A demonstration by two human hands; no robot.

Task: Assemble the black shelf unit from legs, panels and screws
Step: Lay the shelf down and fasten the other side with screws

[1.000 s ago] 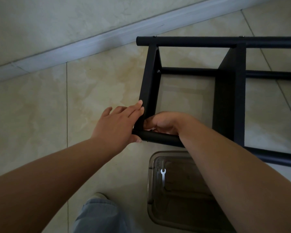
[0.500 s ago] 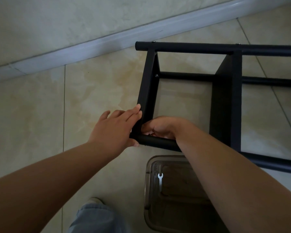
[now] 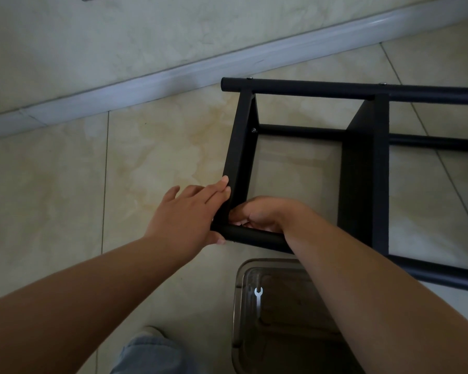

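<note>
I look down from the head camera at a black shelf unit [image 3: 362,168] lying on its side on a pale tiled floor [image 3: 152,157], filling the frame from the centre toward 3 o'clock. Its end panel [image 3: 239,155] runs from 12 toward 6 o'clock and meets the near leg [image 3: 254,237], a round black tube, at a corner near the centre.

The left hand [image 3: 187,214] lies flat against the outside of that corner, fingers straight and together along the end panel, thumb tucked under the leg's end. The right hand [image 3: 260,214] reaches inside the same corner, fingers curled toward the joint; I cannot tell whether it holds anything there.

At 5 o'clock, a clear plastic box [image 3: 243,314] sits on the floor with a small silver spanner [image 3: 258,296] on it. A white skirting board [image 3: 146,85] crosses at 11 o'clock.
</note>
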